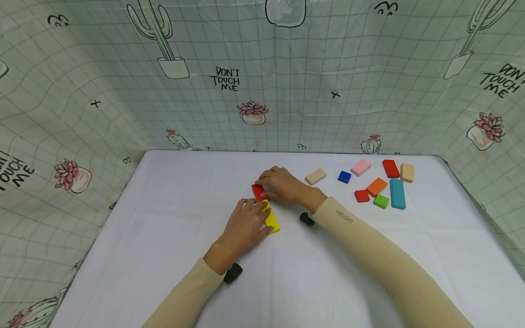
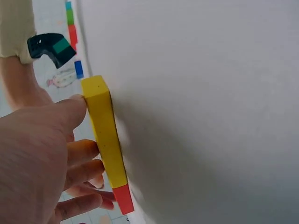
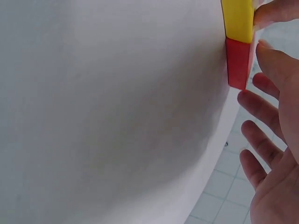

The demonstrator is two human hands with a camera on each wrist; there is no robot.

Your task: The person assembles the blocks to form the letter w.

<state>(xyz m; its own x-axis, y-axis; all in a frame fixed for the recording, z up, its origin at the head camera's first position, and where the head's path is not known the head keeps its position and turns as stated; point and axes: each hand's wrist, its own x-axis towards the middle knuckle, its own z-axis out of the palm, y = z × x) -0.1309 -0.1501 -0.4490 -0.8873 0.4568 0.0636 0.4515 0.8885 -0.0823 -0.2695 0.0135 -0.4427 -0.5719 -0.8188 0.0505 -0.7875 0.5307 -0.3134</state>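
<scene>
A long yellow block [image 1: 271, 222] and a shorter red block [image 1: 257, 191] lie end to end on the white table, forming a slanted row. My left hand [image 1: 243, 226] holds the yellow block, its thumb at the near end and its fingers along the far part. At the red block, my right hand [image 1: 285, 187] has its thumb by the side and a forefinger at the far end. In the left wrist view, the thumb touches the top corner of the yellow block [image 2: 106, 135]. The right wrist view shows the red block [image 3: 238, 63] meeting the yellow one.
Right of my right hand lies a beige block [image 1: 315, 176]. Beyond it are blue [image 1: 344, 176], pink [image 1: 361, 167], orange [image 1: 376, 187], green [image 1: 381, 201] and teal [image 1: 397, 194] blocks, among others. A printed cloth [image 1: 303, 123] hangs behind the table's back edge.
</scene>
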